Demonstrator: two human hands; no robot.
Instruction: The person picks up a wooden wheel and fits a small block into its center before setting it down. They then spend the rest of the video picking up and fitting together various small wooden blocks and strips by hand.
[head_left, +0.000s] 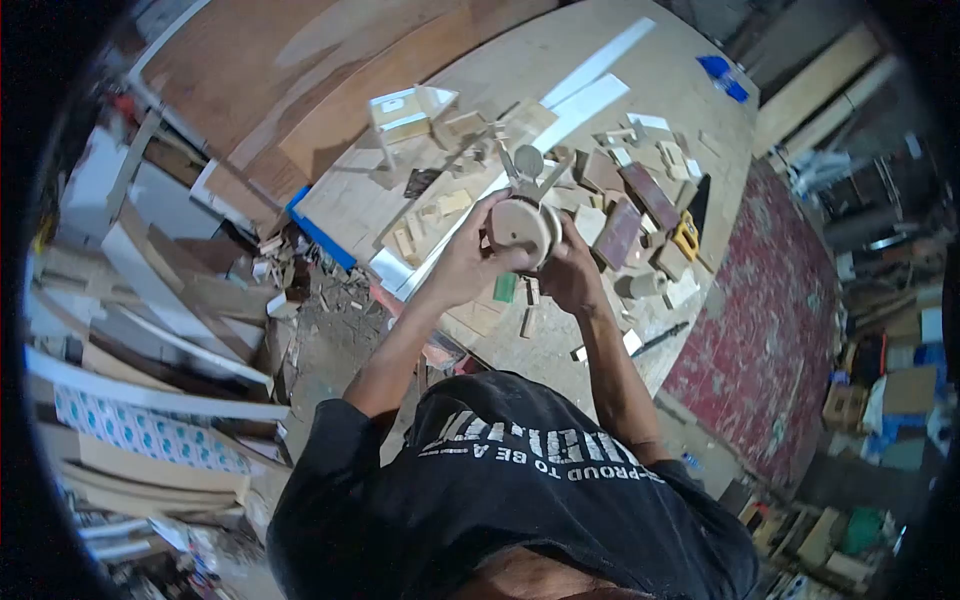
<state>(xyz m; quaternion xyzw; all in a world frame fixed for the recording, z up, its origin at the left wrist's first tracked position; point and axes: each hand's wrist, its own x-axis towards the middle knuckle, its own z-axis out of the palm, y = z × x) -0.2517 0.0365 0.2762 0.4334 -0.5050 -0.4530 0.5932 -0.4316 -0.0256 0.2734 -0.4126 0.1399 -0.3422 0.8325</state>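
A round wooden piece (516, 232) with a small dark hole in its flat face is between my two hands, above the worktable. A second round edge shows behind its right side. My left hand (468, 265) grips the left side, with the thumb across the lower face and the fingers at the upper edge. On the other side, my right hand (574, 275) is closed against the rear right part; its fingertips are partly hidden. A wooden stick assembly with a grey disc (528, 160) appears just beyond the round piece.
Wood offcuts and reddish-brown blocks (650, 195) crowd the worktable (480, 330). A yellow-handled saw (687, 236) lies at the right, near a dark slim tool (662, 337). White strips (590, 95) and a small wooden box (400, 112) are farther back. Boards (170, 290) fill the left side.
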